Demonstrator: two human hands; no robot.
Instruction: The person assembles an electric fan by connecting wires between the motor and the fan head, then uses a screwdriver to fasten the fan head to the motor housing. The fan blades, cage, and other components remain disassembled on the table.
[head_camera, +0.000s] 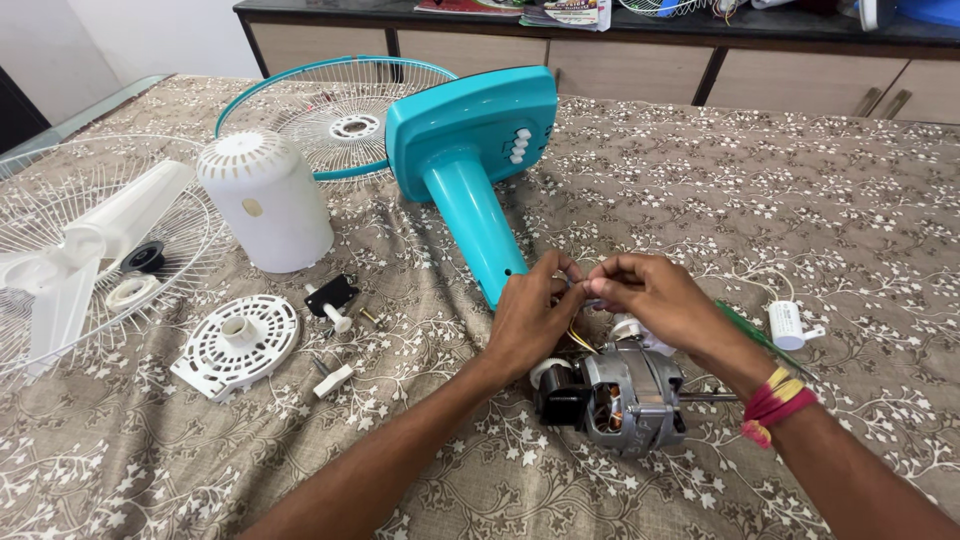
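Thin wires (578, 338) are pinched between the fingertips of the left hand (530, 318) and the right hand (650, 298), both clenched on them just above the fan motor (620, 395), which lies near the middle of the patterned tablecloth (800, 220). The teal fan stand (470, 160) is seen just beyond the hands, with a white motor cover (265, 200) farther left and a small white capacitor (787, 325) to the right.

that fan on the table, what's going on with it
The fan lies in pieces on a patterned cloth. A person's left hand and right hand meet over the bare fan motor, pinching at its thin wires beside the teal stand. To the left lie the white motor cover, a round vented plate, the wire guards and white blades. A small white capacitor sits to the right.
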